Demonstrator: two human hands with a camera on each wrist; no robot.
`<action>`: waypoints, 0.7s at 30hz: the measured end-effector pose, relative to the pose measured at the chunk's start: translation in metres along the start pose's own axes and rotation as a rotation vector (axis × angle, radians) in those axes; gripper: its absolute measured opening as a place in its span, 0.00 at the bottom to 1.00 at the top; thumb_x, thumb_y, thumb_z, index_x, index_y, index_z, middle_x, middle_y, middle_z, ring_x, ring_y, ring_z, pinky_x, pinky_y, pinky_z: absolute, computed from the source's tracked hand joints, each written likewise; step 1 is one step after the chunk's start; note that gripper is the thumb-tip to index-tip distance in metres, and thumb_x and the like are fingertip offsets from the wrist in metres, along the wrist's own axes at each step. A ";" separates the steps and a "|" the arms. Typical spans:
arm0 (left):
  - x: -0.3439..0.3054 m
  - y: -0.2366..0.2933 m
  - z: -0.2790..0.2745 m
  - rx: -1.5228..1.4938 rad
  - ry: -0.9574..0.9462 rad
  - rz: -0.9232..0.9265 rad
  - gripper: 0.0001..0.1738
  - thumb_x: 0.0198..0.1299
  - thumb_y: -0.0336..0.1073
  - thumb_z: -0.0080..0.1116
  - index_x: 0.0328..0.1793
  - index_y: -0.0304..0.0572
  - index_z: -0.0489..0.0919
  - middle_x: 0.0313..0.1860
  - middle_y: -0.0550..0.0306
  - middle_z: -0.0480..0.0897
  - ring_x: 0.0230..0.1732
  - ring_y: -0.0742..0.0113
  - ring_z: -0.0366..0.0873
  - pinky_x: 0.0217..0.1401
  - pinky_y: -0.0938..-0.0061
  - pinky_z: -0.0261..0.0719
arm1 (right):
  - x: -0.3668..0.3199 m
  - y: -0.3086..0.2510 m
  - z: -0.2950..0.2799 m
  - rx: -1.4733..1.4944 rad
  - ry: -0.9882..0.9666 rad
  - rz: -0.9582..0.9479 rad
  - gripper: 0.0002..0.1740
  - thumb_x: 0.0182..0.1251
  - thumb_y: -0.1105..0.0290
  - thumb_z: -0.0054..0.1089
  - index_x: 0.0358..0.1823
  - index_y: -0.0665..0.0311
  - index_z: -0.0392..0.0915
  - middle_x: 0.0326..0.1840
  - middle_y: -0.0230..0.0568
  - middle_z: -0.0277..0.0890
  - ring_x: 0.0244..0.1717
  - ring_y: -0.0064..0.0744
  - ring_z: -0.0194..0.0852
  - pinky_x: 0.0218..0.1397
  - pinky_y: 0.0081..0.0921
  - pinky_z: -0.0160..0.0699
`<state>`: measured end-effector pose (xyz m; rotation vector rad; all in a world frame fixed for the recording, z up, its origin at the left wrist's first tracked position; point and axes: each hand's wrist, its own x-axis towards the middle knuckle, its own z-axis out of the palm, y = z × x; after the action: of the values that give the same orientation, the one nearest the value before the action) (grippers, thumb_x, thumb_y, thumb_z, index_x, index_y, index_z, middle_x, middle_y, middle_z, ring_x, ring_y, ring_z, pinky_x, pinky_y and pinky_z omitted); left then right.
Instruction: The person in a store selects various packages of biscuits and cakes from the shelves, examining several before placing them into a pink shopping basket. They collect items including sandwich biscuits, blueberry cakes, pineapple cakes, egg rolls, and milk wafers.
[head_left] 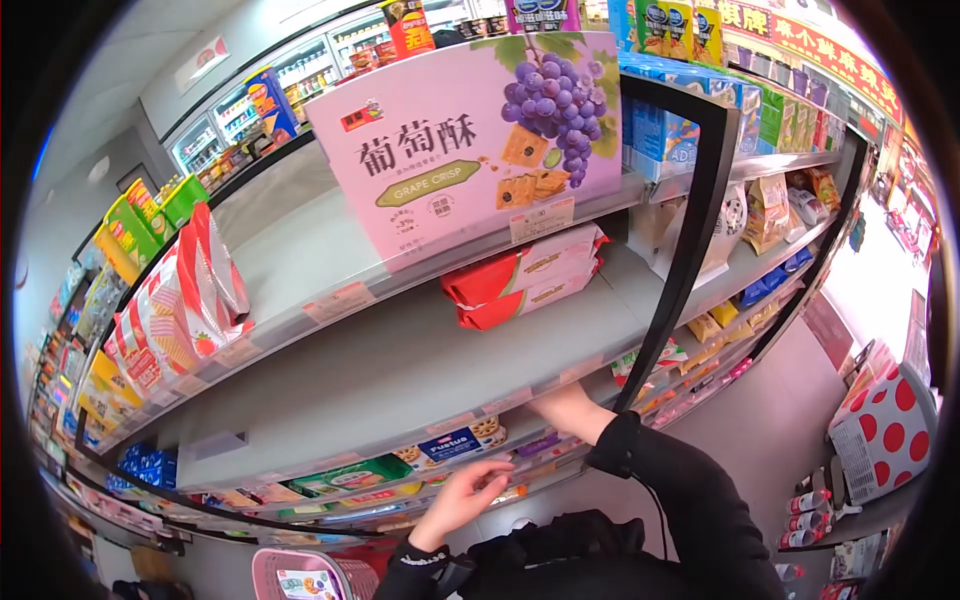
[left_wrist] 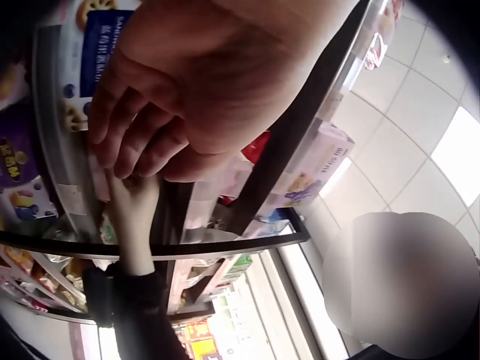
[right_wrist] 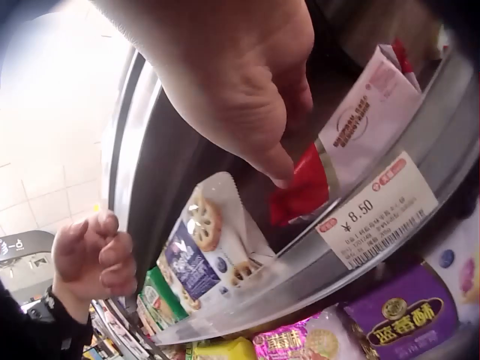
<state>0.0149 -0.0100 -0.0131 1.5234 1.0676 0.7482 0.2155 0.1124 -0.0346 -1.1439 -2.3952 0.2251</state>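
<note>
My right hand (head_left: 565,405) reaches in under a shelf edge, its fingers hidden from the head view. In the right wrist view, its thumb tip overlaps the red end of a red and pink snack packet (right_wrist: 367,112), which lies on the lower shelf behind a price tag (right_wrist: 379,210). Left of that packet leans a blue and white cookie bag (right_wrist: 206,247). My left hand (head_left: 460,500) hangs before the shelves with loosely bent fingers and holds nothing; the left wrist view shows its palm (left_wrist: 217,82).
A large pink grape crisp sign (head_left: 470,140) covers part of the upper shelf. Beneath it lie stacked red and pink packets (head_left: 525,275). A black frame post (head_left: 690,250) stands beside my right arm. A pink basket (head_left: 265,575) is low at the left, a polka-dot box (head_left: 885,430) at the right.
</note>
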 end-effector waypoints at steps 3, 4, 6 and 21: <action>0.001 0.006 0.003 0.006 -0.052 -0.091 0.16 0.60 0.31 0.49 0.54 0.34 0.70 0.45 0.55 0.76 0.47 0.74 0.73 0.49 0.80 0.71 | 0.010 -0.006 -0.001 0.193 0.318 -0.018 0.10 0.54 0.68 0.50 0.37 0.64 0.73 0.34 0.51 0.72 0.43 0.51 0.68 0.47 0.41 0.64; 0.001 0.003 0.004 0.002 -0.038 -0.093 0.16 0.60 0.31 0.49 0.54 0.34 0.70 0.45 0.55 0.76 0.47 0.74 0.73 0.49 0.80 0.71 | 0.008 -0.006 -0.007 0.145 0.251 0.033 0.13 0.54 0.68 0.49 0.40 0.64 0.72 0.38 0.51 0.71 0.46 0.50 0.66 0.50 0.41 0.62; 0.006 -0.006 0.006 0.040 -0.058 -0.054 0.17 0.61 0.32 0.48 0.55 0.33 0.69 0.48 0.54 0.76 0.48 0.73 0.73 0.49 0.80 0.71 | 0.003 0.000 -0.013 0.096 0.178 0.074 0.15 0.54 0.67 0.47 0.43 0.64 0.70 0.42 0.51 0.70 0.49 0.50 0.64 0.53 0.40 0.60; 0.067 0.013 0.060 -1.192 0.197 -0.279 0.22 0.62 0.42 0.48 0.57 0.36 0.63 0.53 0.50 0.71 0.52 0.59 0.72 0.55 0.61 0.73 | -0.075 -0.014 -0.051 -0.029 0.303 -0.181 0.11 0.41 0.75 0.53 0.32 0.62 0.72 0.35 0.37 0.69 0.38 0.38 0.68 0.42 0.31 0.69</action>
<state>0.0978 0.0263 -0.0190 0.2862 0.6940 1.0640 0.2706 0.0434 -0.0107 -0.8935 -2.2182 -0.0410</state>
